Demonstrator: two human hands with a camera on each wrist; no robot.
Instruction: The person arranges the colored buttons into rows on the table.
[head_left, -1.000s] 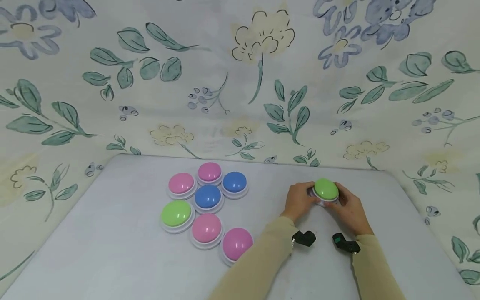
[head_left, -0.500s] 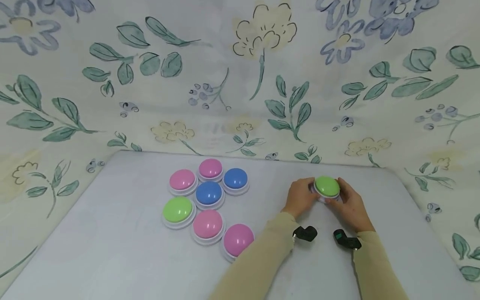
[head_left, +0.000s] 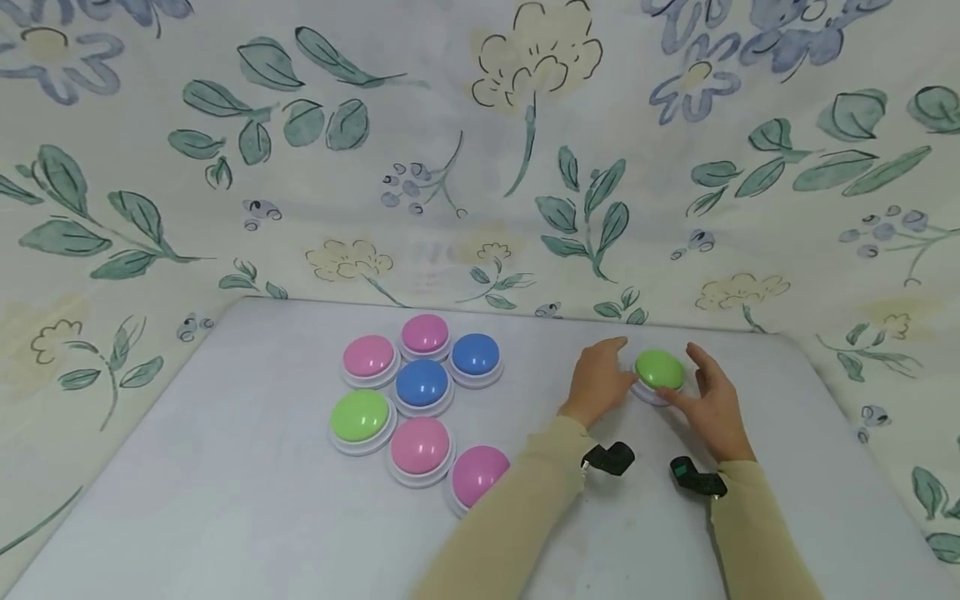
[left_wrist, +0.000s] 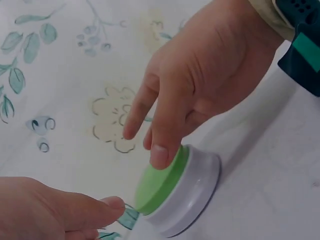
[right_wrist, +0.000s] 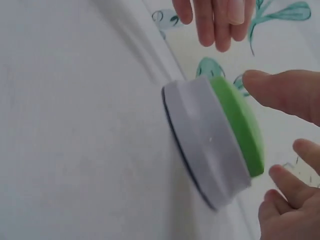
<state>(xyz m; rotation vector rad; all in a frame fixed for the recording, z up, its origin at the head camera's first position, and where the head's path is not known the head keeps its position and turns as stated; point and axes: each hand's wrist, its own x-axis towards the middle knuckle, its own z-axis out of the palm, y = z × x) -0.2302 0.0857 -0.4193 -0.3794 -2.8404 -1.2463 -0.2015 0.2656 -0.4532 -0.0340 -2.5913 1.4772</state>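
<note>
A green-domed push button [head_left: 659, 370] with a white round base rests on the white table at the right. To its left is my left hand [head_left: 597, 382], fingers extended and its thumb close to the base. My right hand [head_left: 714, 407] is on the other side, thumb and fingers spread; the thumb overlaps the near edge of the button in the head view. In the right wrist view the button [right_wrist: 210, 140] stands between the fingers of both hands, ungripped. The left wrist view has the right hand [left_wrist: 200, 75] over the green dome, the left hand [left_wrist: 60, 207] low beside it.
Several similar push buttons form a cluster at the table's left middle: pink, blue [head_left: 422, 383] and another green one [head_left: 360, 417]. The nearest pink button [head_left: 477, 475] is partly behind my left sleeve. A flowered cloth [head_left: 450, 167] backs the table [head_left: 187, 500].
Both hands have let go of the green button, their fingers spreading away from its sides. The button stays on the table; the head view has shifted slightly.
</note>
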